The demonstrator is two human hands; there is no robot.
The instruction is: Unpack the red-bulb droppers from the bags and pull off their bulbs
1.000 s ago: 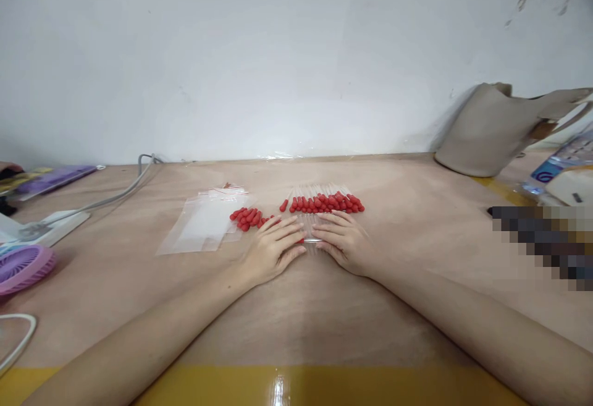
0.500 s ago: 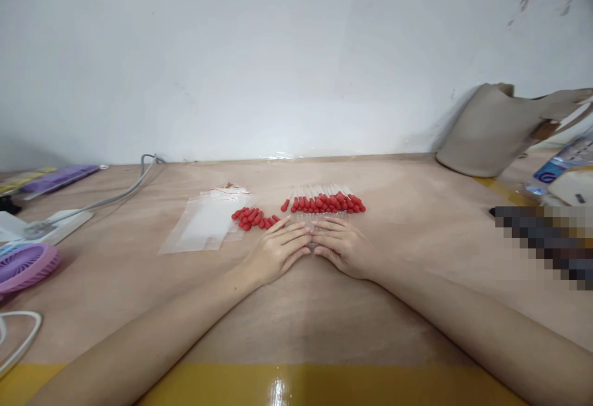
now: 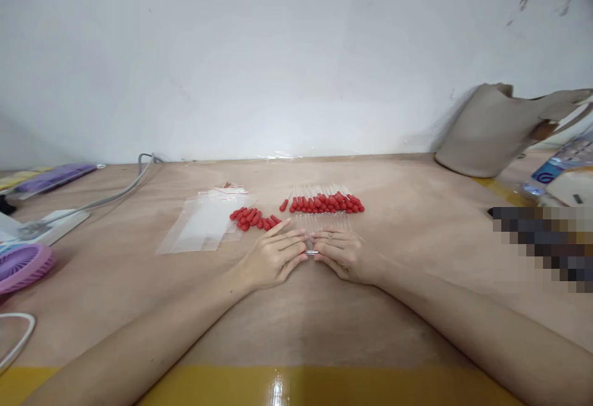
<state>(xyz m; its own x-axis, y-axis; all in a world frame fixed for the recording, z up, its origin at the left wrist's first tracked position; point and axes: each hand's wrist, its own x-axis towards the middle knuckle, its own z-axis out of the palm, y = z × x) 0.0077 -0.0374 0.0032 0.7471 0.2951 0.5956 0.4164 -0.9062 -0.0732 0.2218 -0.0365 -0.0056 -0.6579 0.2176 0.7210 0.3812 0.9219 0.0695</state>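
My left hand (image 3: 277, 254) and my right hand (image 3: 343, 253) face each other low over the table, fingertips almost meeting. Between their thumbs and fingers lies a thin clear tube (image 3: 312, 251), held crosswise by both ends. Just beyond the fingers is a row of clear glass tubes (image 3: 324, 223). Further back, droppers with red rubber bulbs (image 3: 319, 203) are lined up, their clear stems pointing to the wall. A small heap of loose red rubber bulbs (image 3: 252, 219) sits left of them, close to my left fingers.
Clear zip bags (image 3: 197, 224) lie stacked left of the bulbs. A grey cable (image 3: 123, 193), a purple round fan-like object (image 3: 23, 267) and a purple packet (image 3: 60, 177) are at far left. A beige bag (image 3: 486, 131) leans against the wall, with a plastic bottle (image 3: 565, 162) nearby.
The fingers of both hands have drawn back slightly toward me, and the crosswise clear tube now shows between them. The row of tubes beyond is more exposed.
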